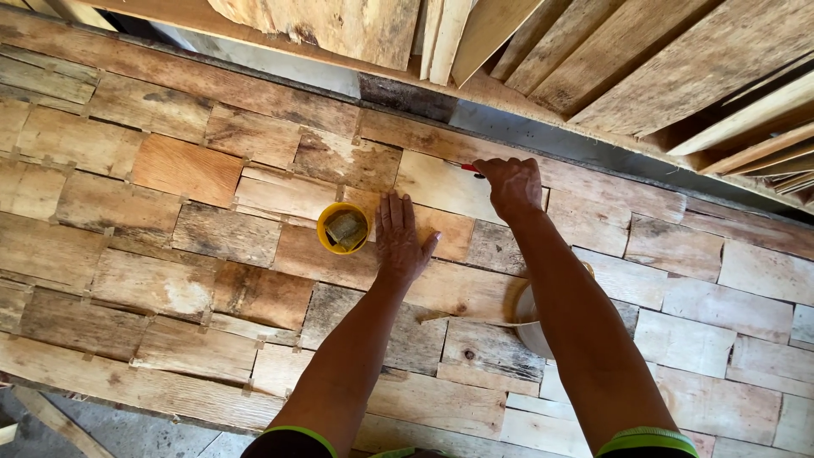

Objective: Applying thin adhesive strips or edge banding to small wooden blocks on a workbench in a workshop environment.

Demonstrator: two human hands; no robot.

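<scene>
My left hand lies flat, fingers together, on a wall of rough wooden blocks fitted like bricks. Just left of it sits a small yellow cup holding brownish pieces. My right hand is closed around a small red-tipped tool, pressed against a pale block near the upper edge of the wall. My right forearm crosses over a white bucket, hiding most of it.
Loose wooden planks lean in a stack beyond the upper edge of the block surface. A grey strip runs between them and the blocks. Concrete floor and a plank show at the lower left.
</scene>
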